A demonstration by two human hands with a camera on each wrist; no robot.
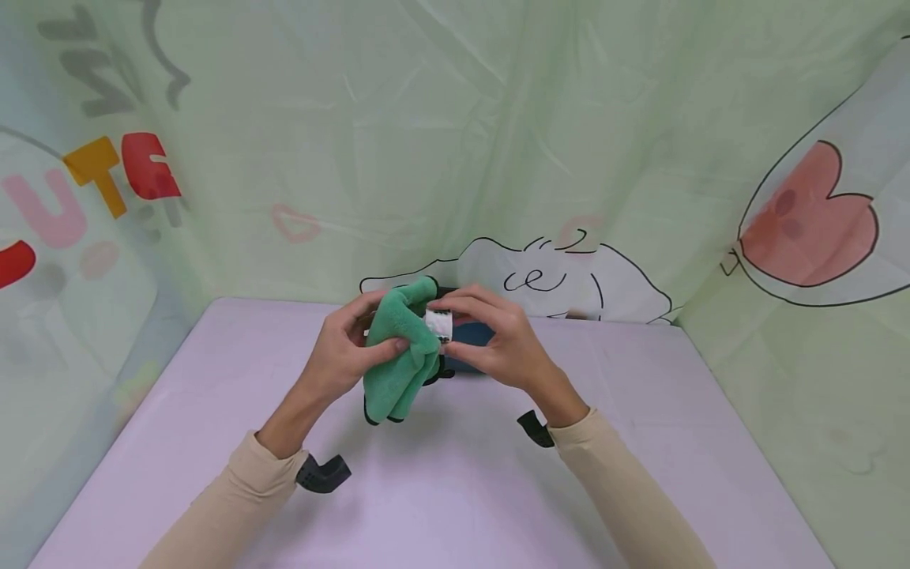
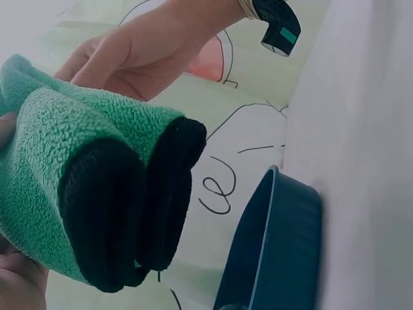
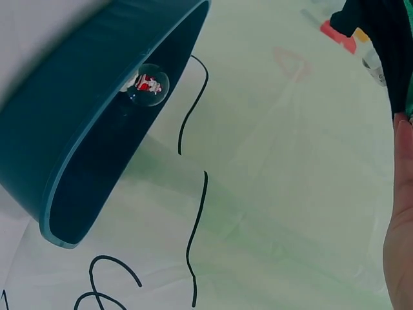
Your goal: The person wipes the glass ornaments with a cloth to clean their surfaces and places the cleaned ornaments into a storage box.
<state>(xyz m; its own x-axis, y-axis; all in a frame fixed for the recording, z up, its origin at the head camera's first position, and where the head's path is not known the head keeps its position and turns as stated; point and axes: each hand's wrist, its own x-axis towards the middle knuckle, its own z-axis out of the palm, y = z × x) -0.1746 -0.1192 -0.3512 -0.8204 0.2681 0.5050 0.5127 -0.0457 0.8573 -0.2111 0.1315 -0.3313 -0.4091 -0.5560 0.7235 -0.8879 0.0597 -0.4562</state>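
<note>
A green fluffy cloth [image 1: 401,336] with black edging hangs folded from my left hand [image 1: 341,340], whose thumb presses its front. Beside the cloth's right edge, my right hand [image 1: 501,340] pinches a small white piece [image 1: 438,324] with dark marks between fingertips and thumb. What kind of thing it is, and whether the cloth wraps part of it, I cannot tell. In the left wrist view the cloth [image 2: 84,148] covers much of both hands' fingers. Only an edge of my right hand [image 3: 401,213] shows in the right wrist view.
A dark blue bin [image 3: 71,116] stands on the table behind my hands, partly hidden by them in the head view. Inside it sits a clear globe [image 3: 148,85] with a red and white figure. Printed curtains [image 1: 426,158] enclose the pale lilac table [image 1: 455,490].
</note>
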